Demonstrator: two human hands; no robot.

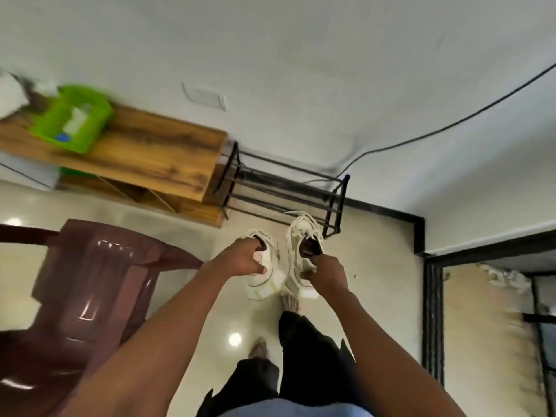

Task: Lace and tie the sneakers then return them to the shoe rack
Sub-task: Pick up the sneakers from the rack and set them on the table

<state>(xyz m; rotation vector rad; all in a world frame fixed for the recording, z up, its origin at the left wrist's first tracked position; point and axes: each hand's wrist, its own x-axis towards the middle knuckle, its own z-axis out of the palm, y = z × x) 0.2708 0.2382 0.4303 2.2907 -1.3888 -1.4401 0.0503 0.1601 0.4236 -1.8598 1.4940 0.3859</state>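
Cream-white chunky sneakers hang heel-up from your grip, left hand (245, 256) clutching the left sneaker (264, 275), right hand (326, 273) the right sneaker (302, 245).

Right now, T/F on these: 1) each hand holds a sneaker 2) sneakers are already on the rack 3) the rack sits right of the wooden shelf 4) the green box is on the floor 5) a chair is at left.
1. Left hand holds the left sneaker, right hand the right sneaker: true.
2. Sneakers are on the rack: false, both are held in front of it.
3. Rack is right of the wooden shelf: true.
4. Green box is on the floor: false, it is on the shelf top.
5. Chair at left: true.
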